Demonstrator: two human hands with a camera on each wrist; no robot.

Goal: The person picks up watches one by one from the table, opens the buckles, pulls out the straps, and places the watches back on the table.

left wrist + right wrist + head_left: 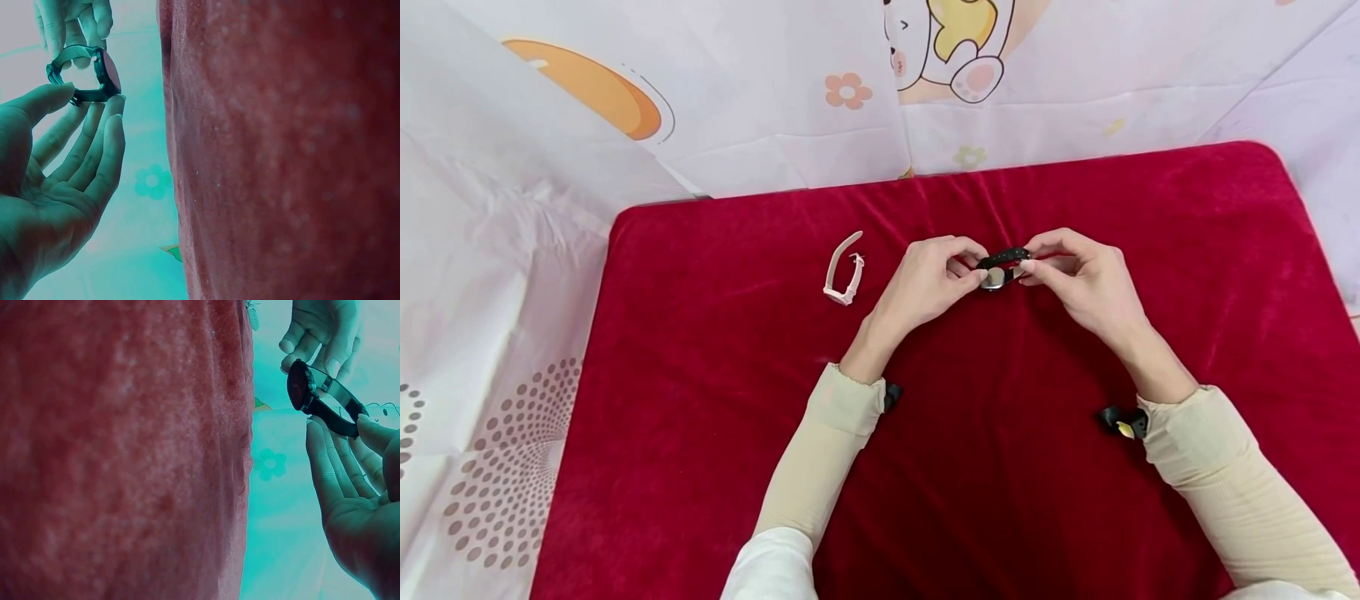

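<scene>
Beside both hands (pixel 925 283) (pixel 1086 279), head-only: white strap (pixel 844 271) (loose).

Red velvet table cover (pixel 700 467) amid cartoon-printed white sheets (pixel 760 108)

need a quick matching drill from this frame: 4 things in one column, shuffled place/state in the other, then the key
Things:
1. black watch
2. pale watch strap
3. red cloth
4. left hand

Places or states:
A. lies alone on the cloth, left of both hands
B. covers the tabletop under everything
C. held up between the two hands, above the cloth
D. pinches one end of the watch, opposite the right hand

Pairs: 1-C, 2-A, 3-B, 4-D
</scene>
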